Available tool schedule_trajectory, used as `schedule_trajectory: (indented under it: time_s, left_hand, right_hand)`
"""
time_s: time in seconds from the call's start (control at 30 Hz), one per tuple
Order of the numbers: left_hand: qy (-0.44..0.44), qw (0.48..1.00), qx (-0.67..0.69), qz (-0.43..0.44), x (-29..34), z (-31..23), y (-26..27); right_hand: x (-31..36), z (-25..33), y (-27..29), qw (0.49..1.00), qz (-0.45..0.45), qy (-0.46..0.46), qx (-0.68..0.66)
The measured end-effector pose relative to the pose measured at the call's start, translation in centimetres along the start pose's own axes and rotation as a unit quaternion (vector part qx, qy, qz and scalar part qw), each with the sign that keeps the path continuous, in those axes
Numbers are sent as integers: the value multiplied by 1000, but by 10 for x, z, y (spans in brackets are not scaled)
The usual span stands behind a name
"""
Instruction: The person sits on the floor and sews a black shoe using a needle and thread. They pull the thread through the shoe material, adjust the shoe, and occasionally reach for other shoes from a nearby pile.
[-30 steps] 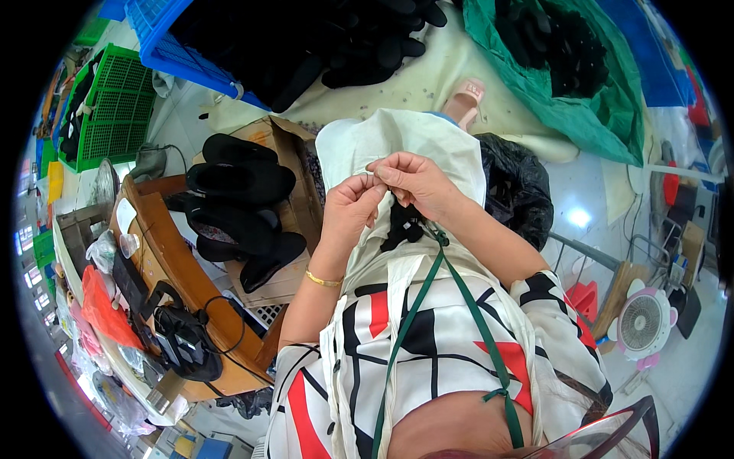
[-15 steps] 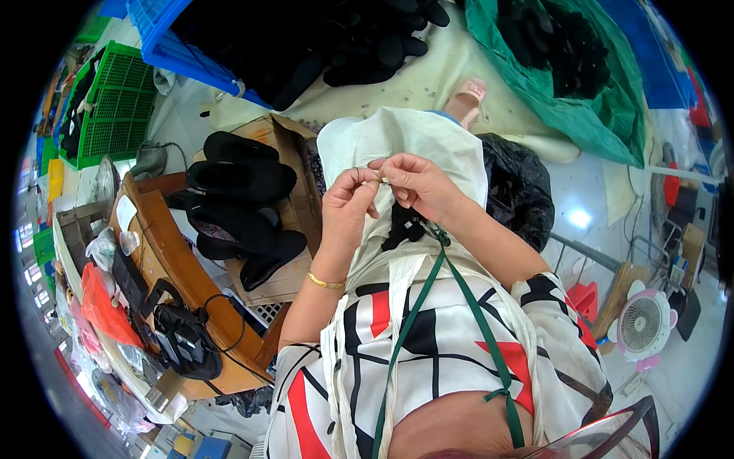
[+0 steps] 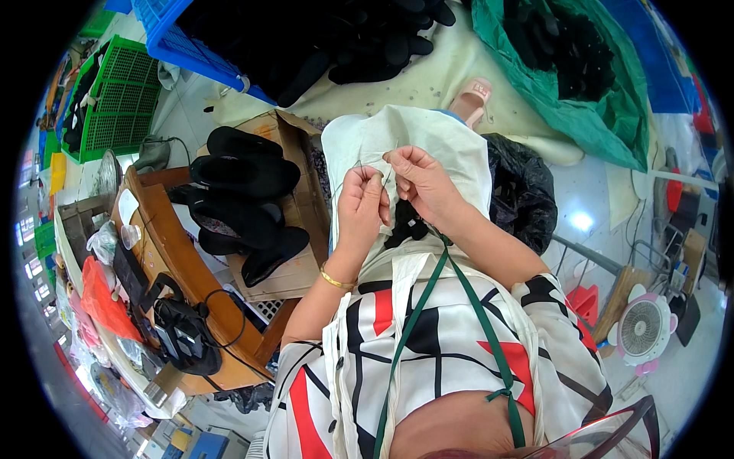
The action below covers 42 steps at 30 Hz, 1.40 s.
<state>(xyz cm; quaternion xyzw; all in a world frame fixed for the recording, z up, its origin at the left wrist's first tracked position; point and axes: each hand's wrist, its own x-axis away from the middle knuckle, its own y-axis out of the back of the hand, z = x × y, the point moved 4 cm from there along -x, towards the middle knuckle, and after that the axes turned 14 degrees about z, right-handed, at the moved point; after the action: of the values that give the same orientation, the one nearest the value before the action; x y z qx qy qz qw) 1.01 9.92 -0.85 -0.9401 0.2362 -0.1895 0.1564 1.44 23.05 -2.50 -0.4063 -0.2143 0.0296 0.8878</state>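
Note:
My left hand [image 3: 363, 200] is closed over the cream cloth [image 3: 409, 126] on my lap, with a thin dark thread [image 3: 359, 163] looping up at its fingertips. To its right, slightly higher, my right hand [image 3: 423, 183] pinches with thumb and forefinger. What it grips is too fine to make out. A narrow gap parts the two hands, and a thin dark line shows in it. Below the right hand lies a small black piece [image 3: 405, 226] with pale specks, partly hidden by the wrist. Green cords [image 3: 478, 310] run down from my neck towards it.
Several black shoes [image 3: 245, 172] are piled on a cardboard box [image 3: 283, 287] at left, beside a wooden table [image 3: 187, 287]. A blue crate [image 3: 210, 73] and a green bag [image 3: 505, 57] hold black items ahead. A black plastic bag [image 3: 527, 191] and a fan [image 3: 642, 325] stand at right.
My hands have come apart from touching fingertips. The right has moved slightly up and right, the left slightly down. The thread by the left fingers shows more plainly.

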Motion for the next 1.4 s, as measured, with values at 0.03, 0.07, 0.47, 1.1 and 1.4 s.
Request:
schedule_trajectory:
  time_s: [0.03, 0.07, 0.47, 1.1, 1.4]
  left_hand:
    - [10, 1000, 10, 1, 0, 1, 1]
    - [20, 1000, 20, 2, 1, 0, 1]
    - [63, 997, 17, 51, 1, 0, 5]
    - [66, 995, -24, 68, 1, 1, 7]
    - [52, 998, 34, 21, 1, -2, 5]
  right_hand:
    - [0, 0, 0, 1000, 2, -2, 6]
    - [1, 0, 1, 1000, 5, -5, 12]
    - [6, 4, -4, 994, 54, -4, 93]
    - [6, -1, 2, 994, 50, -26, 94]
    - [6, -4, 5, 996, 61, -28, 63]
